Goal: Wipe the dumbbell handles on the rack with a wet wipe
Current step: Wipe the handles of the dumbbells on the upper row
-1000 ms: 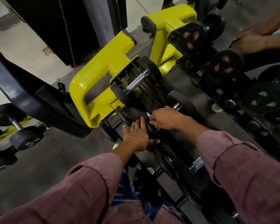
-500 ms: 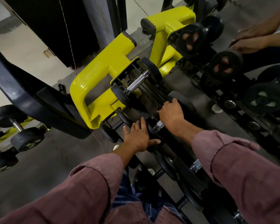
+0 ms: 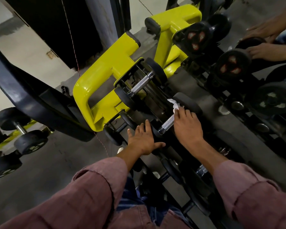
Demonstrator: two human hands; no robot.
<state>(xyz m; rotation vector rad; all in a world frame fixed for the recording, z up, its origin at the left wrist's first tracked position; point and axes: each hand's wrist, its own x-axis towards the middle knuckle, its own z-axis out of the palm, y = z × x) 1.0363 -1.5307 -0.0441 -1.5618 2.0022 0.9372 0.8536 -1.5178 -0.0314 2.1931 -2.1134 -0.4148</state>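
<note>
A big yellow frame [image 3: 106, 76] stands at the end of a long dark rack [image 3: 185, 184] full of dumbbells. The rack runs from the top of the view down past the person's legs. A mirror on the right shows more dumbbells and the person's hands again.

One dumbbell [image 3: 186, 103] on the rack is the one being cleaned. Its shiny metal handle [image 3: 168, 123] sits between two round black ends.

The right hand [image 3: 187, 128] lies over the far part of that handle, with its fingers curled around it. It holds the white wet wipe [image 3: 174, 104] against the bar, and a bit of the wipe sticks out past the fingers.

The left hand [image 3: 144, 139] holds nothing. Its fingers are straight and spread, and it rests flat on the near black end to keep the dumbbell from rolling.

I think the job is not far along. This handle is partly wiped at most. The next handle [image 3: 141, 85] up by the frame and others down the rack look like they need wiping too.
</note>
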